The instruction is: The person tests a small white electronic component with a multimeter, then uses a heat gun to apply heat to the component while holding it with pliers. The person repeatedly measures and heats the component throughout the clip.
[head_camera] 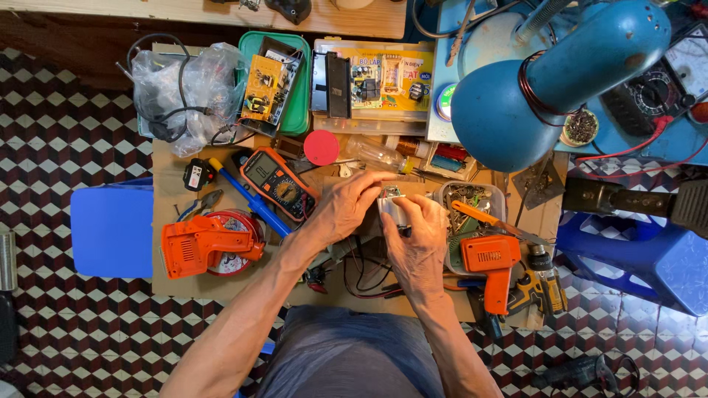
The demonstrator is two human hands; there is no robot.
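Both the left hand [345, 208] and right hand [418, 239] close around a small metal motor [392, 208], seemingly rigid, dense, best gripped by its casing.

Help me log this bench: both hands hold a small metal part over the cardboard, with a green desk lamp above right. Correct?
Not quite: the head view shows the desk lamp is blue, not green. The left hand and right hand do hold the small metal part over the cardboard.

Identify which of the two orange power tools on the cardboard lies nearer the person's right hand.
The orange drill, just right of the right hand; the other orange tool lies far left, beyond the left hand.
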